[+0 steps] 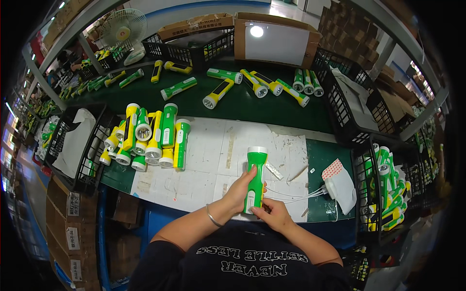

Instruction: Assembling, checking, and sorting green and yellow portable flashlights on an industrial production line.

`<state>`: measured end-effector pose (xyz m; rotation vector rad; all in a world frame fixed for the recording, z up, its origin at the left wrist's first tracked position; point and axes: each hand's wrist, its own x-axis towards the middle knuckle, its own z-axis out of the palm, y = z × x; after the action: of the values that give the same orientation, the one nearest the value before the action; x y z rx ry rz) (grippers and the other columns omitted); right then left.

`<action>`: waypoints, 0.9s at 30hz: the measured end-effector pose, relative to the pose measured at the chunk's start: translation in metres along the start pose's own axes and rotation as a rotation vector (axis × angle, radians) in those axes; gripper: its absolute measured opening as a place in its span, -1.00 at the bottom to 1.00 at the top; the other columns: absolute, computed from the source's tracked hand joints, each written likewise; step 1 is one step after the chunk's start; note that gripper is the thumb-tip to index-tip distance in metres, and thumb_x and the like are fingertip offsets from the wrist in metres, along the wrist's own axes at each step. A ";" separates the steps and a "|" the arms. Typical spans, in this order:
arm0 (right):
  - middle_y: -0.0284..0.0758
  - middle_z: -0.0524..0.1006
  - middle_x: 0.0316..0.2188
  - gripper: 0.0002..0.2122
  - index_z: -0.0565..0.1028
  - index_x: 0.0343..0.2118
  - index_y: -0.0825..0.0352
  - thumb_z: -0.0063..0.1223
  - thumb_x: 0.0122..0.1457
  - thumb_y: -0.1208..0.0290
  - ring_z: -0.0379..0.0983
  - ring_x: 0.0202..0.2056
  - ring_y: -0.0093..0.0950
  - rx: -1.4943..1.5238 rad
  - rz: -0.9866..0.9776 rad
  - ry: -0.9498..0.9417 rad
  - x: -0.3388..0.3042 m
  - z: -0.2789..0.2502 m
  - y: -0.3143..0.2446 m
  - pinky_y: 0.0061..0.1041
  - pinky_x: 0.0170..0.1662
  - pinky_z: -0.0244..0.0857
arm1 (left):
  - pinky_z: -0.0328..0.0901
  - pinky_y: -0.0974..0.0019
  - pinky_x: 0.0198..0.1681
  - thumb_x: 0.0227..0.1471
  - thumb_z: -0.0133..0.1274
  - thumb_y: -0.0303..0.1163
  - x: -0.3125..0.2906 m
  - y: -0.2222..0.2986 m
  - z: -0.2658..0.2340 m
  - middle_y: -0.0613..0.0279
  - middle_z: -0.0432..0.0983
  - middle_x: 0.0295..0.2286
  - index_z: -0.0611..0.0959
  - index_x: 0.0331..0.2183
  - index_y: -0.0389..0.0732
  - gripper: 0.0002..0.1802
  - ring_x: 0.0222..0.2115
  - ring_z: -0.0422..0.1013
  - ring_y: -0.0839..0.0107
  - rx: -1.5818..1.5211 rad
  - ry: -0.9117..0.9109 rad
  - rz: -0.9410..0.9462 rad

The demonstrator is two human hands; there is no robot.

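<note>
A green and yellow flashlight (256, 167) with a white head ring stands out in front of me, its head pointing away and its tail toward my body. Wrapped round its left side is my left hand (238, 193), thumb lying along the green body. My right hand (275, 214) grips the tail end, with its thumb by the pale panel there; its other fingers are partly hidden. To the left, a pile of similar flashlights (168, 125) covers one end of the white work surface (206, 145). White cables (296, 198) run from beside my right hand to a white charger block (332, 188).
More flashlights (223, 93) lie scattered on the green bench (194, 106) behind. Black crates stand at the left (99, 126) and far right (352, 104); another crate (364, 194) at the near right holds flashlights. A cardboard box (276, 41) and a fan (124, 31) are at the back.
</note>
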<state>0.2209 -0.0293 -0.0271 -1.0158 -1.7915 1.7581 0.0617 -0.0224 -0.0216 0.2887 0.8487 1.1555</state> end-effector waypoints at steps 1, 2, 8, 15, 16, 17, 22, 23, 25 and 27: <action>-0.51 0.35 -0.71 -0.73 0.51 -0.39 0.38 0.13 0.04 0.21 0.18 -0.63 -0.73 -0.033 0.026 0.001 0.000 0.000 0.000 -0.67 -0.55 0.09 | 0.34 0.31 -0.43 0.06 -0.12 0.09 0.000 -0.001 0.001 0.15 0.38 -0.38 0.29 -0.12 -0.11 -0.48 -0.42 0.36 0.40 0.016 -0.004 0.013; -0.50 0.35 -0.72 -0.71 0.52 -0.39 0.37 0.13 0.04 0.19 0.19 -0.64 -0.72 -0.064 0.052 0.005 0.001 0.000 0.001 -0.65 -0.56 0.10 | 0.34 0.31 -0.43 0.06 -0.12 0.09 0.000 -0.001 0.002 0.15 0.38 -0.38 0.29 -0.12 -0.11 -0.48 -0.42 0.36 0.40 0.020 -0.007 0.014; -0.40 0.36 -0.76 -0.66 0.52 -0.42 0.35 0.12 0.01 0.10 0.27 -0.67 -0.61 -0.179 0.049 0.087 0.000 -0.003 0.003 -0.58 -0.56 0.16 | 0.34 0.29 -0.37 0.10 -0.16 0.05 0.002 -0.006 0.007 0.15 0.37 -0.35 0.27 -0.13 -0.13 -0.52 -0.38 0.36 0.39 0.104 -0.025 -0.010; -0.30 0.37 -0.71 -0.75 0.44 -0.58 0.26 0.25 -0.25 0.24 0.32 -0.71 -0.36 -0.845 -0.749 0.609 -0.028 -0.093 -0.043 -0.45 -0.64 0.20 | 0.23 0.11 -0.14 0.13 -0.34 0.14 -0.004 0.023 -0.002 0.18 0.30 -0.19 0.20 0.09 -0.01 -0.39 -0.16 0.26 0.33 -0.060 -0.154 0.114; -0.29 0.40 -0.68 -0.79 0.46 -0.54 0.29 0.19 -0.15 0.27 0.35 -0.69 -0.41 -0.696 -0.542 0.822 -0.034 -0.117 -0.051 -0.49 -0.61 0.21 | 0.22 0.12 -0.13 0.14 -0.30 0.08 -0.001 0.029 -0.013 0.20 0.29 -0.18 0.20 0.09 0.00 -0.43 -0.15 0.26 0.35 -0.005 -0.130 0.098; -0.28 0.44 -0.65 -0.81 0.47 -0.51 0.31 0.12 -0.03 0.28 0.37 -0.65 -0.47 -0.567 -0.392 0.947 -0.041 -0.142 -0.073 -0.50 -0.56 0.22 | 0.22 0.14 -0.13 0.14 -0.25 0.03 0.007 0.035 -0.025 0.23 0.27 -0.16 0.19 0.09 0.02 -0.46 -0.15 0.25 0.36 0.049 -0.103 0.093; 0.01 0.47 -0.55 -0.53 0.47 -0.48 0.41 -0.07 0.05 -0.04 0.41 -0.44 -0.02 -1.109 0.186 1.317 -0.123 -0.297 -0.059 -0.17 -0.40 0.23 | 0.21 0.24 -0.11 -0.07 0.09 -0.21 0.048 0.089 -0.060 0.15 0.24 -0.16 0.27 0.02 -0.01 -0.39 -0.21 0.24 0.38 0.670 0.282 0.488; 0.02 0.47 -0.55 -0.51 0.47 -0.51 0.43 -0.08 0.04 -0.06 0.40 -0.44 -0.01 -1.233 0.231 1.300 -0.139 -0.319 -0.047 -0.15 -0.40 0.22 | 0.20 0.23 -0.09 -0.13 0.13 -0.24 0.066 0.103 -0.079 0.10 0.22 -0.14 0.28 0.01 -0.03 -0.36 -0.18 0.24 0.32 0.867 0.378 0.656; 0.02 0.47 -0.55 -0.50 0.48 -0.49 0.44 -0.09 0.04 -0.06 0.39 -0.43 -0.01 -1.244 0.342 1.231 -0.166 -0.342 -0.033 -0.13 -0.37 0.21 | 0.18 0.18 -0.04 -0.24 0.20 -0.27 0.103 0.127 -0.111 0.00 0.20 -0.09 0.29 0.00 -0.07 -0.29 -0.12 0.22 0.18 1.223 0.575 0.936; 0.04 0.46 -0.54 -0.50 0.47 -0.48 0.47 -0.11 0.06 -0.03 0.39 -0.42 -0.01 -1.298 0.349 1.202 -0.185 -0.354 -0.015 -0.13 -0.36 0.19 | 0.15 0.11 0.01 -0.29 0.24 -0.25 0.124 0.148 -0.107 -0.07 0.18 -0.05 0.29 0.01 -0.08 -0.23 -0.05 0.17 0.05 1.441 0.748 1.035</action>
<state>0.5988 0.0682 0.0587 -2.2139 -1.6801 -0.3698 -0.0983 0.1253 -0.0577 1.6949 2.2943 1.3737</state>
